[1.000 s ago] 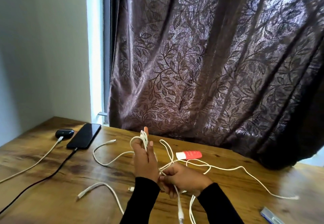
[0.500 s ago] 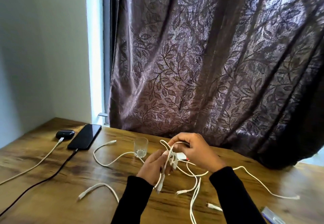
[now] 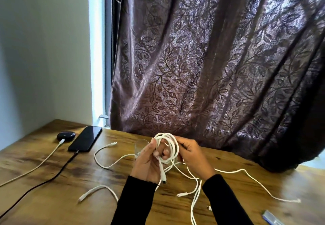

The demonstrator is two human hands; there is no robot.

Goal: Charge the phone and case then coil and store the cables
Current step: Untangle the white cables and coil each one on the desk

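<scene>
— Lower centre: why both hands on it?
— Left hand [image 3: 149, 161] grips the white cable coil [image 3: 168, 147]; right hand [image 3: 191, 156] pinches its loops round. Phone [image 3: 85, 138] and case [image 3: 66, 135] charge, left of bench [image 3: 52, 198].

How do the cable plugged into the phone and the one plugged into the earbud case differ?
The phone's cable is dark; the case's cable is white. The dark one enters the phone at its near end; the white one enters the earbud case at its near side. Both trail left across the wooden table and run out of view.
</scene>
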